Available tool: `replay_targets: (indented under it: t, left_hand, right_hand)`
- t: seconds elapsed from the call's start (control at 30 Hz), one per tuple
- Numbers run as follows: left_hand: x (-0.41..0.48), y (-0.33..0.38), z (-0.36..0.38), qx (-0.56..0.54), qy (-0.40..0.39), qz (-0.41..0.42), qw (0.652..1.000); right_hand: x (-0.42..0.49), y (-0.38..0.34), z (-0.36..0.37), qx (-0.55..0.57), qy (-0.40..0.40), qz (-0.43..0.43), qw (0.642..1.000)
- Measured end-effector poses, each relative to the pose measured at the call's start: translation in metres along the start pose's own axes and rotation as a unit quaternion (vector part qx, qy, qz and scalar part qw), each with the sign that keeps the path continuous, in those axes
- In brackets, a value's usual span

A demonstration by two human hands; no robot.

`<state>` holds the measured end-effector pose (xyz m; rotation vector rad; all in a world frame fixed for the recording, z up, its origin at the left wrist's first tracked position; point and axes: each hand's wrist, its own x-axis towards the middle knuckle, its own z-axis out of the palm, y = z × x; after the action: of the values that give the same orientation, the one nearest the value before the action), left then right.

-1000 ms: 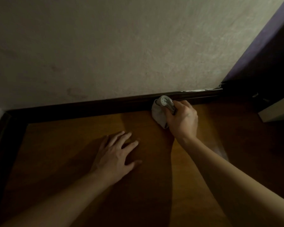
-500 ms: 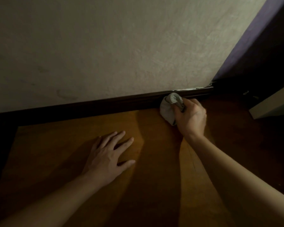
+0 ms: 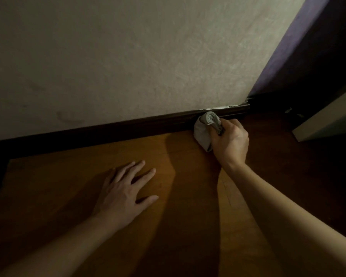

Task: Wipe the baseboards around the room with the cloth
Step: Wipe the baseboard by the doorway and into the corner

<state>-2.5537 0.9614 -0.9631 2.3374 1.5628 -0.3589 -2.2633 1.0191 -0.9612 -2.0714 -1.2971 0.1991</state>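
My right hand [image 3: 230, 145] has its fingers [image 3: 233, 124] clamped around the bunched grey cloth [image 3: 203, 132], pressing it to the dark baseboard [image 3: 128, 126] near the corner. My left hand [image 3: 124, 192] lies flat, fingers spread, on the wooden floor [image 3: 178, 216]. I should press evenly and run into the corner.

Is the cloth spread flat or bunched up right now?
Bunched. The cloth is a gathered wad in the right hand, its twisted end poking above the fist, pressed against the baseboard.
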Motion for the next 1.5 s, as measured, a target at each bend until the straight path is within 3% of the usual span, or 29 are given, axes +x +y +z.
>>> replay_targets:
  t: [0.2, 0.37, 0.57, 0.77, 0.93, 1.13, 1.5]
  left_hand:
    - [0.0, -0.002, 0.003, 0.004, -0.003, 0.003, 1.0]
    - [-0.001, -0.002, 0.003, 0.006, 0.008, 0.003, 1.0]
    - [0.002, -0.004, 0.005, 0.006, 0.01, 0.007, 1.0]
    - [0.007, 0.011, 0.002, 0.046, 0.046, 0.005, 0.998]
    - [0.022, 0.034, 0.004, 0.017, 0.04, 0.042, 0.998]
    - [0.032, 0.05, 0.011, 0.005, 0.044, 0.053, 0.998]
    - [0.034, 0.053, 0.009, 0.009, 0.032, 0.039, 0.999]
  right_hand:
    - [-0.005, -0.004, 0.004, 0.015, 0.021, 0.043, 0.999]
    - [-0.027, -0.043, 0.027, 0.015, -0.033, -0.036, 0.999]
    - [-0.03, -0.04, 0.03, 0.022, 0.006, 0.007, 1.0]
    - [-0.045, -0.067, 0.05, 0.028, -0.029, -0.052, 0.998]
    - [-0.025, -0.038, 0.031, 0.009, -0.023, -0.052, 0.998]
    - [0.007, 0.014, -0.006, 0.003, 0.028, 0.031, 0.999]
    - [0.01, 0.017, -0.008, 0.022, 0.037, 0.031, 0.999]
